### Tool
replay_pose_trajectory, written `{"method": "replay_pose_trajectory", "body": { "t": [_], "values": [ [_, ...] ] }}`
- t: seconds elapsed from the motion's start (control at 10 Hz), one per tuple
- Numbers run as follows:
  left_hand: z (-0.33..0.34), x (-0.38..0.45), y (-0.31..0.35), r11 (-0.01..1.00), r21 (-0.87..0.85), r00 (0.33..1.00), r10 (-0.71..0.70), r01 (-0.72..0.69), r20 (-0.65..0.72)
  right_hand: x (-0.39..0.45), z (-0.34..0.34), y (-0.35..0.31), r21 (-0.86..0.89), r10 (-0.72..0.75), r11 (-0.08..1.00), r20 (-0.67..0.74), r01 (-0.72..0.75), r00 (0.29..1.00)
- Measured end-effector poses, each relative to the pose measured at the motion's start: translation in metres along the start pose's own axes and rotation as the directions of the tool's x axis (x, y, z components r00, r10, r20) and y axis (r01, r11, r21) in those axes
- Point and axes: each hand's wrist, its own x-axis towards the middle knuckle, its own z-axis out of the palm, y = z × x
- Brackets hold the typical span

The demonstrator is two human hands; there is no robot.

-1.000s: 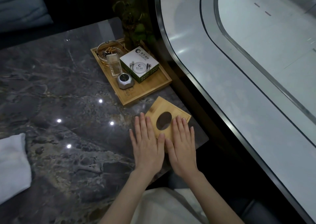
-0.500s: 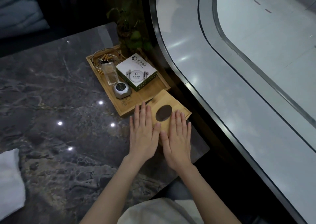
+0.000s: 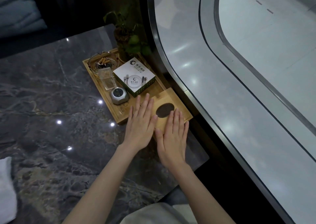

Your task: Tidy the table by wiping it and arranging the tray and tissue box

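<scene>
Arranging step — left hand [image 3: 139,127] and right hand [image 3: 172,138] flat, fingers extended, gripping nothing, on tissue box [image 3: 172,104] touching tray [image 3: 102,87]; next, square it.

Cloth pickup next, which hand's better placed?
Left, probably. The white cloth lies at the table's near-left edge, on the left hand's side. The right hand rests flat on the wooden tissue box, farther away.

Dark marble table [image 3: 51,104], blue cushion [image 3: 15,6]
</scene>
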Motion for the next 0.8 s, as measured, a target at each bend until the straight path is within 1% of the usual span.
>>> {"method": "replay_pose_trajectory", "body": {
  "t": [0.1, 0.2, 0.4, 0.5, 0.6, 0.7, 0.8],
  "values": [
    [0.001, 0.003, 0.001, 1.0, -0.002, 1.0, 0.011, -0.011, 0.002, 0.001, -0.001, 0.001, -0.004, -0.001, 1.0, -0.009, 0.001, 1.0],
    [0.001, 0.003, 0.0, 1.0, -0.008, 1.0, 0.017, -0.017, -0.006, 0.002, -0.003, 0.001, 0.002, -0.016, 1.0, 0.014, 0.016, 1.0],
    [0.0, 0.002, 0.003, 1.0, 0.018, 1.0, 0.011, -0.011, 0.01, 0.005, -0.01, 0.001, -0.067, -0.048, 0.997, -0.018, 0.047, 0.999],
    [-0.005, 0.002, 0.004, 1.0, 0.03, 0.999, -0.001, 0.0, 0.039, 0.01, -0.021, 0.002, -0.014, -0.04, 0.999, -0.024, 0.04, 0.999],
    [-0.023, 0.004, 0.012, 0.989, -0.135, 0.994, -0.042, 0.056, 0.101, 0.023, -0.04, -0.002, 0.083, -0.043, 0.996, -0.009, 0.044, 0.999],
    [-0.056, 0.006, 0.023, 0.898, -0.385, 0.977, -0.193, 0.211, 0.087, 0.045, -0.059, -0.016, 0.33, -0.067, 0.944, 0.131, 0.021, 0.989],
    [-0.095, 0.011, 0.026, 0.847, -0.489, 0.968, -0.251, 0.206, -0.027, 0.068, -0.09, -0.038, 0.673, -0.122, 0.728, 0.317, -0.132, 0.941]
  ]
}}
